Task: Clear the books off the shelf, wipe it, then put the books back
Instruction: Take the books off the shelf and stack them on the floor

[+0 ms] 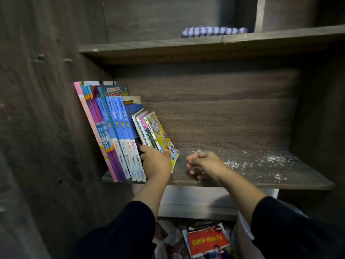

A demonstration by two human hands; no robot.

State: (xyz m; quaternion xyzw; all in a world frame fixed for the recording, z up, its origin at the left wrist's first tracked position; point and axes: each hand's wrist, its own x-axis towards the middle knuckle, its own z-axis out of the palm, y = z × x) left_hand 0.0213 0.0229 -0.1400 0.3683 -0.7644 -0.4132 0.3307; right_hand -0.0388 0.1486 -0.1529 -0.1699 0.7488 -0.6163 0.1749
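Observation:
A row of books (112,131) leans against the left wall of a dark wooden shelf (261,176). At its right end stand several thin books (156,131), among them a spiral notebook and one with a colourful cover. My left hand (155,162) grips the bottom of these thin books. Just to the right, my right hand (203,165) hovers over the shelf board with its fingers loosely curled and nothing in it. White dust or crumbs (270,158) lie scattered over the right part of the board.
A folded blue-and-white checked cloth (214,31) lies on the shelf above. Below the shelf, a red book titled "Cerita Hantu" (208,243) lies on a pile of other books. The cabinet's wooden side wall (46,109) is close on the left.

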